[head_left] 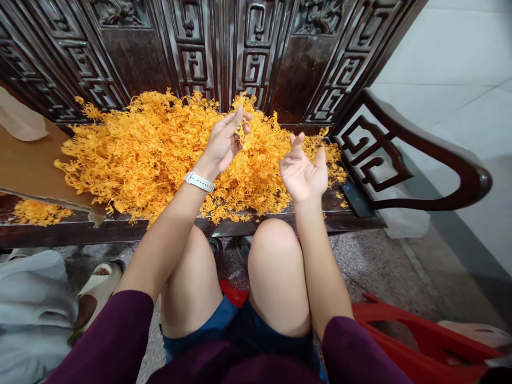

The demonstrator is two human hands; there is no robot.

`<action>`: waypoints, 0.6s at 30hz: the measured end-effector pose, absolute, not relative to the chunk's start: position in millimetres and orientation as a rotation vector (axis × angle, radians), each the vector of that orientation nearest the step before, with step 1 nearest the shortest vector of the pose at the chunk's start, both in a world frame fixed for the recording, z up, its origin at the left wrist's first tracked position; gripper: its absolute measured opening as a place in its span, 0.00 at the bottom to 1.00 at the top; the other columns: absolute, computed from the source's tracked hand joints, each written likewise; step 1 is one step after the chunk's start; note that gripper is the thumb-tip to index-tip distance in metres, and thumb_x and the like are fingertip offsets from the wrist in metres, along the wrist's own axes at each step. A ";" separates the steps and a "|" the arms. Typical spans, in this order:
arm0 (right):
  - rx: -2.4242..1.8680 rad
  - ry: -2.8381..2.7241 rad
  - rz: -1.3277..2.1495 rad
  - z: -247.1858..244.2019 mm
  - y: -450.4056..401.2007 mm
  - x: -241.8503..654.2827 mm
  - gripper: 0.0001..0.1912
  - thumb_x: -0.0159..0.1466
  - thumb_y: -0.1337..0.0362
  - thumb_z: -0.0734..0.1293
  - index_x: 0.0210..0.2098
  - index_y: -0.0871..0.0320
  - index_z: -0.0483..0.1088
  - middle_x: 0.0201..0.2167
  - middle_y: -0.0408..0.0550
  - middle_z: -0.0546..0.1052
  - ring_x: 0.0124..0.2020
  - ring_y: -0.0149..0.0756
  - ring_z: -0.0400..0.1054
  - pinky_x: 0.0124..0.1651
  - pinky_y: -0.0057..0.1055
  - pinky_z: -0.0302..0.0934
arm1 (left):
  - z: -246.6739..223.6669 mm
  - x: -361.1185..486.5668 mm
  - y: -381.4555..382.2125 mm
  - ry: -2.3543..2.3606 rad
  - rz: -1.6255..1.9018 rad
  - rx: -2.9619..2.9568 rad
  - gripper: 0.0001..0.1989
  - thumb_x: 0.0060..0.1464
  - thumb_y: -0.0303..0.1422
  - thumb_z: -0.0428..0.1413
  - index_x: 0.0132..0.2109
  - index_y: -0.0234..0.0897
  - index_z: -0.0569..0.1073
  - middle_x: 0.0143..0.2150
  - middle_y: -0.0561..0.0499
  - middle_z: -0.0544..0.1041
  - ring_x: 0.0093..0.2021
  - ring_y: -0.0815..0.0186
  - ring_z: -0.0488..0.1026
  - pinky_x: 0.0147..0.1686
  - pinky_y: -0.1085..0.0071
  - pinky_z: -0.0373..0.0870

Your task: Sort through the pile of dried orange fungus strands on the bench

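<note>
The bench (100, 234) was dark, shiny wood, with a carved back (200, 58) and a curvy arm (436, 152) at its right end. A big, fluffy heap of yellow-orange curly bits (148, 149) lay on it, up by the back edge and spread almost to the front edge. A brown cardboard piece (36, 160) stood tilted near the left end, with a small yellow pile (42, 212) by the front edge there. A dark phone (357, 200) lay near the front right corner, just beside the arm.

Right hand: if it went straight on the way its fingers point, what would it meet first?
Probably the dark carved wooden backrest; depth is unclear, so the pile of stringy orange-yellow pieces might come first.
</note>
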State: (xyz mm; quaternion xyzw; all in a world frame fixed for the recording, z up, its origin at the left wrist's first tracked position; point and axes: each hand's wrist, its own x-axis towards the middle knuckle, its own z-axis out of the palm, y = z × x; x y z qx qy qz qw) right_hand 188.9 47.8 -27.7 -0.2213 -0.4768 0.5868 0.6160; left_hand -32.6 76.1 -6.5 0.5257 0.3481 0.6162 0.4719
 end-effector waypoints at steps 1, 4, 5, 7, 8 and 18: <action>-0.537 -1.095 1.361 -28.1 48.3 189.4 0.30 0.66 0.32 0.63 0.47 0.49 0.77 0.37 0.47 0.82 0.27 0.37 0.64 0.29 0.36 0.62 | -7.3 -30.4 75.9 0.854 1.504 1.298 0.34 0.58 0.68 0.53 0.43 0.41 0.78 0.32 0.49 0.73 0.32 0.70 0.73 0.29 0.73 0.67; -0.648 -1.087 1.402 -23.9 41.3 182.3 0.24 0.66 0.37 0.67 0.45 0.50 0.76 0.30 0.42 0.78 0.24 0.32 0.63 0.28 0.33 0.61 | -9.2 -19.6 75.2 0.869 1.511 1.327 0.29 0.59 0.64 0.58 0.38 0.40 0.77 0.30 0.52 0.71 0.28 0.73 0.69 0.26 0.73 0.64; -0.680 -1.091 1.395 -21.4 37.4 177.7 0.23 0.66 0.39 0.69 0.44 0.50 0.76 0.29 0.41 0.77 0.23 0.31 0.63 0.28 0.32 0.60 | -9.4 -15.1 74.5 0.875 1.527 1.333 0.27 0.59 0.62 0.60 0.36 0.40 0.76 0.29 0.53 0.70 0.27 0.73 0.67 0.26 0.73 0.63; -0.727 -1.123 1.364 -16.8 29.9 167.7 0.21 0.65 0.41 0.73 0.44 0.50 0.76 0.29 0.40 0.76 0.23 0.28 0.64 0.26 0.30 0.59 | -8.9 -5.7 71.8 0.880 1.562 1.364 0.25 0.59 0.58 0.63 0.33 0.40 0.75 0.27 0.54 0.68 0.26 0.73 0.63 0.25 0.72 0.61; -0.747 -1.153 1.344 -15.4 27.0 163.2 0.21 0.64 0.41 0.74 0.43 0.50 0.76 0.30 0.40 0.77 0.24 0.28 0.65 0.26 0.29 0.59 | -8.3 -1.3 69.9 0.876 1.575 1.394 0.24 0.58 0.56 0.65 0.32 0.40 0.74 0.26 0.55 0.68 0.26 0.73 0.63 0.26 0.72 0.60; -0.709 -1.328 1.171 -23.2 26.4 157.7 0.18 0.63 0.46 0.78 0.39 0.51 0.74 0.32 0.42 0.76 0.27 0.29 0.65 0.30 0.30 0.62 | -6.8 12.9 59.4 0.789 1.515 1.511 0.24 0.61 0.52 0.64 0.30 0.39 0.68 0.24 0.58 0.62 0.25 0.74 0.60 0.25 0.71 0.56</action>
